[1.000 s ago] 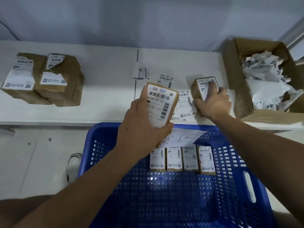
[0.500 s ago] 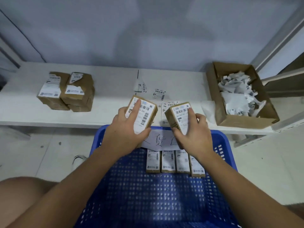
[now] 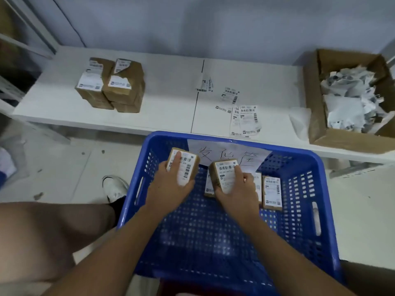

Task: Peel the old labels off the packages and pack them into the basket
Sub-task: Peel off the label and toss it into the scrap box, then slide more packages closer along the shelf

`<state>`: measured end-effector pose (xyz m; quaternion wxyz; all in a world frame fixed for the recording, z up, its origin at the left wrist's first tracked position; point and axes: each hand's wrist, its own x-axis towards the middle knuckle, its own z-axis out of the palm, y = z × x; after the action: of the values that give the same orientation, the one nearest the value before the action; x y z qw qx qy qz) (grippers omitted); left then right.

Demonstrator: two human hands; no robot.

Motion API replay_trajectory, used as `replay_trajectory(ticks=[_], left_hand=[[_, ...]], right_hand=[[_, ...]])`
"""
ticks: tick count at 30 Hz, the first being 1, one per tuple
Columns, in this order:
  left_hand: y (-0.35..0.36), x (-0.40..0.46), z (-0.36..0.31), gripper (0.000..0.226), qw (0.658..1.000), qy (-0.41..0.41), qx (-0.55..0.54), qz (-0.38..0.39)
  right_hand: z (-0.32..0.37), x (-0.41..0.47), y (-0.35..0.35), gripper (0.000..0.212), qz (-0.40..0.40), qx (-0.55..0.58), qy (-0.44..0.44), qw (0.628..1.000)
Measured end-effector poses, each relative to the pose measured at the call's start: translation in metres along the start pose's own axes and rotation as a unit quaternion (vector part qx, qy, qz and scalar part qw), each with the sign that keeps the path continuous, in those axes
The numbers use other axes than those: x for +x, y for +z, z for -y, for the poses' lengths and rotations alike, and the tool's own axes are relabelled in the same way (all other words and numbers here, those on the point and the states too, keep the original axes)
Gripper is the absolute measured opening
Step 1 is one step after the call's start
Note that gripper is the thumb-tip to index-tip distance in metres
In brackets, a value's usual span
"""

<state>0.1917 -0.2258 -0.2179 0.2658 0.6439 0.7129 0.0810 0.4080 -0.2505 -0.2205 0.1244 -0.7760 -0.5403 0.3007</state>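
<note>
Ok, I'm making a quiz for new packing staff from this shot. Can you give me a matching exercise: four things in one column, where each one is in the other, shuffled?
Things:
1. package in the left hand
2. crumpled label scraps
3. stack of brown packages
4. loose peeled labels

Places:
A. lying flat on the white shelf, just behind the basket
B. inside the cardboard box at the right
C. at the left on the shelf
D. held over the blue basket, near its far left corner

Pairs: 1-D, 2-B, 3-C, 4-A
</note>
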Motion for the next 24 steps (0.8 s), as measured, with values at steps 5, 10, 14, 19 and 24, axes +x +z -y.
replay_trajectory(ticks=[5, 10, 14, 19, 24], left_hand=[[0.052, 0.025, 0.041, 0.099, 0.996, -0.077, -0.031, 0.044], [0.105, 0.054, 0.082, 0.099, 0.985, -0.134, -0.033, 0.102], [0.139, 0.077, 0.106, 0.097, 0.98, -0.171, -0.017, 0.097], [0.169, 0.105, 0.13, 0.099, 0.984, -0.162, -0.037, 0.061], [0.189, 0.122, 0.139, 0.102, 0.985, -0.135, -0.088, 0.062]], right_hand=[[-0.012, 0.023, 0.065, 0.096, 0.086, 0.033, 0.067, 0.993], [-0.008, 0.053, 0.133, 0.097, 0.149, 0.029, 0.115, 0.982], [0.007, 0.089, 0.176, 0.097, 0.14, 0.053, 0.105, 0.983], [0.015, 0.14, 0.212, 0.085, 0.088, -0.014, 0.118, 0.989], [0.002, 0.155, 0.236, 0.07, 0.078, -0.085, 0.107, 0.988]])
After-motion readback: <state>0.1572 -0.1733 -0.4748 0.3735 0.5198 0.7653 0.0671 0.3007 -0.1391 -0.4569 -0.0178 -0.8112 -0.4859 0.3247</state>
